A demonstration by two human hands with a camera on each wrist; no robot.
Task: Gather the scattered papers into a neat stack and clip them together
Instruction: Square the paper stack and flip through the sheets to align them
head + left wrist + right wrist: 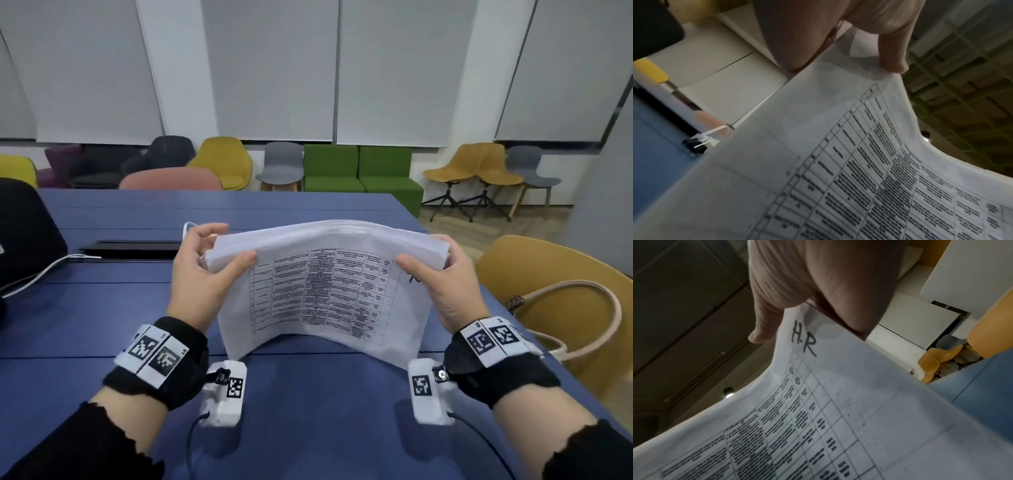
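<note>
Papers stand bowed on blue table; left hand and right hand pinch their upper corners.

handwritten "h.r" stands on the top sheet of paper; its printed table is unreadable.

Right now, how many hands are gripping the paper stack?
2. The left hand grips the paper stack at its upper left corner, the right hand at its upper right corner; both hold it above the table.
</note>
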